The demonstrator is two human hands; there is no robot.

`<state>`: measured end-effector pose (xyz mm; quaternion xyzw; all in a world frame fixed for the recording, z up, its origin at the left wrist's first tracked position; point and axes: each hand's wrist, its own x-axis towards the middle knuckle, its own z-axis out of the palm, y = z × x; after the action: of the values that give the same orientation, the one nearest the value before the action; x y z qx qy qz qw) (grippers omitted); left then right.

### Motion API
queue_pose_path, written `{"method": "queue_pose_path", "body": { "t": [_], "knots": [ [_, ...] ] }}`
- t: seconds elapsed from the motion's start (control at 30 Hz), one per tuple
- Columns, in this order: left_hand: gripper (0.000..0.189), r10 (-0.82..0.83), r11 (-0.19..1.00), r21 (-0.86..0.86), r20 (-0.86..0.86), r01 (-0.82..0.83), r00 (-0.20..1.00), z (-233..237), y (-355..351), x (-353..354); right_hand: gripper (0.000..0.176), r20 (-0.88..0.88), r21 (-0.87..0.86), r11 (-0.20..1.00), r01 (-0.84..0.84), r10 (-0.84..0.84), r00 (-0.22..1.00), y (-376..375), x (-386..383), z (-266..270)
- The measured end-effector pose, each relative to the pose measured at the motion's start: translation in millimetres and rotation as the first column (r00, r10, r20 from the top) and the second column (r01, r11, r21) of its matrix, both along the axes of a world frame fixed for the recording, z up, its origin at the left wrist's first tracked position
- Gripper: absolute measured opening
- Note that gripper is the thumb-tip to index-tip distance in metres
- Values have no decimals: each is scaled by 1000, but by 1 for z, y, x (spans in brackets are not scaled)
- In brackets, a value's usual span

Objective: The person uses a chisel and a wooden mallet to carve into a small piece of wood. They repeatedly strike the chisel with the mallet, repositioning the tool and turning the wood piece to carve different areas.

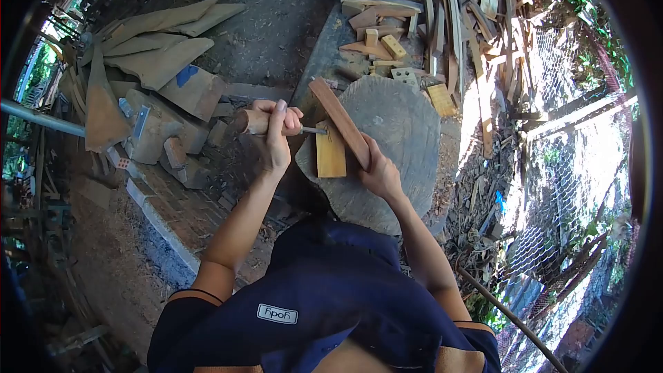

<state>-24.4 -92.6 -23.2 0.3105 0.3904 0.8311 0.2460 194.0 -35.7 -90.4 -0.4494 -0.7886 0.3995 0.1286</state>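
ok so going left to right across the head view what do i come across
Pile of flat brown wooden boards, left hand, yellow rectangular wooden block, right hand, silvery wire mesh fence.

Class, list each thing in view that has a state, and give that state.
Left hand: closed around the tool.
Right hand: gripping the reddish strip.
Tool: held, metal end over or against the yellow block.
Reddish strip: held at a slant.
Yellow block: lying on the stump.
Stump: cut face up.
Wire mesh: partly in bright sun.
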Motion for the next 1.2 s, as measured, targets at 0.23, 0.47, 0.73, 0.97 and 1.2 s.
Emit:
{"method": "queue_pose_path", "body": {
  "t": [0.23, 0.47, 0.73, 0.97, 1.2],
  "knots": [
    [15, 103, 991, -71, -110, -111, 989, 4, 11, 4, 77, -66, -12, 998, -58, 57, 996, 7, 2, -4],
    [18, 185, 969, -126, -209, -214, 960, 9, 28, 18, 78, -394, 169, 986, 1, 67, 917, 17, -24, 186],
    [22, 346, 904, -70, -459, -422, 818, -6, 40, 22, 87, 326, 718, 548, -429, 279, 903, 13, -7, 227],
    [13, 196, 955, -170, -251, -242, 948, 0, 44, 39, 88, -75, 792, 596, -135, 315, 946, 4, -4, 241],
    [20, 252, 931, -125, -456, -342, 854, -3, 45, 40, 78, -49, 798, 596, -89, 211, 976, 1, 4, 249]
  ]
}}
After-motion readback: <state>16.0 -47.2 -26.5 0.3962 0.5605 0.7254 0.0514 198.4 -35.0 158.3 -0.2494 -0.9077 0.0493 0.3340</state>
